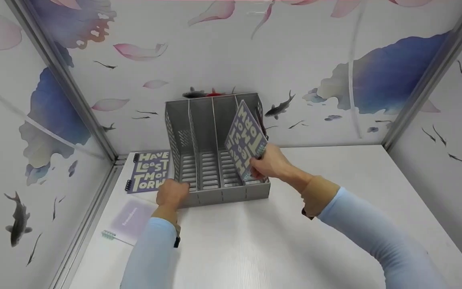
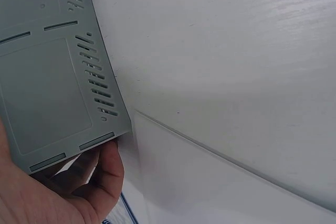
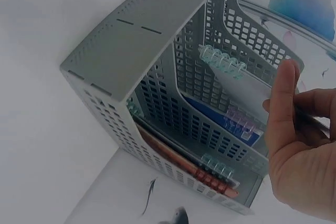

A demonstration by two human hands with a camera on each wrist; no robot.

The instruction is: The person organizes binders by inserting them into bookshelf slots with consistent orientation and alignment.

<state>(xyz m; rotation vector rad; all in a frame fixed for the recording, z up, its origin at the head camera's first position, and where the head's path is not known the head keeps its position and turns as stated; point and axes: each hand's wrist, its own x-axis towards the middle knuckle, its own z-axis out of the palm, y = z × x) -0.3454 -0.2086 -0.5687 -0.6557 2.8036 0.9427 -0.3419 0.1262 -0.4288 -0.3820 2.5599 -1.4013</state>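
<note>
My right hand [image 1: 273, 162] pinches a spiral notebook [image 1: 245, 140] with a purple cover and pale block letters. It is tilted over the right half of a grey file organizer [image 1: 227, 195]; the right wrist view shows its clear coil [image 3: 223, 61] and white back. My left hand [image 1: 172, 192] grips the organizer's front left corner, fingers curled round the side edge [image 2: 107, 174]. Inside the organizer's right end compartment stand notebooks, one with a red coil [image 3: 212, 179]. A blue notebook [image 3: 231, 124] with a purple coil stands in the neighbouring compartment.
A second lettered purple notebook [image 1: 148, 170] lies flat left of the organizer. In front of it lies a pale lilac notebook [image 1: 130, 216] with a green coil, partly under my left forearm. The organizer stands on a white table [image 1: 327, 168] near the printed back wall [image 1: 215, 60].
</note>
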